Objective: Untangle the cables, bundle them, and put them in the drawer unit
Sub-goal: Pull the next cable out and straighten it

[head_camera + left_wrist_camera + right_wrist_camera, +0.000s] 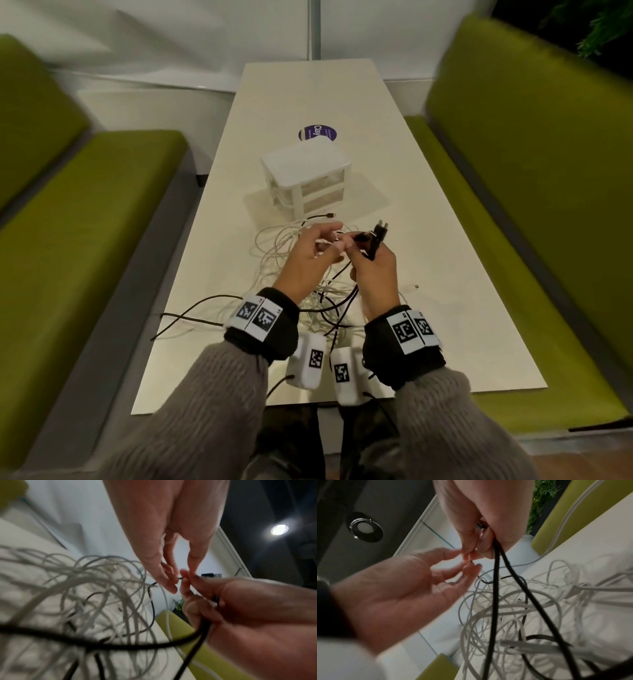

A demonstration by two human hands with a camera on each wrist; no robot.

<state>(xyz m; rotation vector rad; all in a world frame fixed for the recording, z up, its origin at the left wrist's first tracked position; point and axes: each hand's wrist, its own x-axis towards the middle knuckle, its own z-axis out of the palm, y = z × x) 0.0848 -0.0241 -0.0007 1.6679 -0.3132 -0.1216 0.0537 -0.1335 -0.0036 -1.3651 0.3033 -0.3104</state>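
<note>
A tangle of white cables (291,246) and black cables (191,305) lies on the cream table (308,96), just in front of the white drawer unit (306,171), whose drawers look closed. My right hand (363,250) is raised above the tangle and grips a folded black cable (494,574), with its plugs (381,229) sticking up past the fingers. My left hand (337,236) meets it and pinches a thin black cable end (180,578) between thumb and fingertips (471,566). Two black strands (202,628) hang from the right fist into the pile.
A purple round sticker (317,133) lies behind the drawer unit. Green benches (513,171) run along both long sides of the table. A white plug end (416,286) lies to the right of the pile. Black strands (164,325) reach the table's left edge.
</note>
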